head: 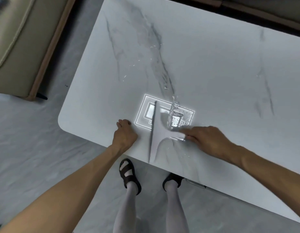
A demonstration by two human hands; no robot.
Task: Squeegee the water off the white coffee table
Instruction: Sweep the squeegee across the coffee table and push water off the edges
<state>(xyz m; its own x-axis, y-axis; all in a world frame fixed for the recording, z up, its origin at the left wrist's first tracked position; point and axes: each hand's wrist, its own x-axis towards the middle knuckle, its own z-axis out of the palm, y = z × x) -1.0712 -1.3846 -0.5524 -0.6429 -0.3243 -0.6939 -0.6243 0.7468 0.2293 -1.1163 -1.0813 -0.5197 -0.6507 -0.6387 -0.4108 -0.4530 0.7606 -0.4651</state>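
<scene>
Gripping the squeegee (156, 132) handle, the right hand (208, 140) should keep its blade flat, drawing water (175, 115) off the counter (213, 64) edge; the left hand (124, 133) rests curled, empty.

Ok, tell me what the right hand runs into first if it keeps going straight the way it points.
The right hand points leftward along the near edge, gripping the squeegee. Beyond its blade, the left hand probably comes first.
</scene>
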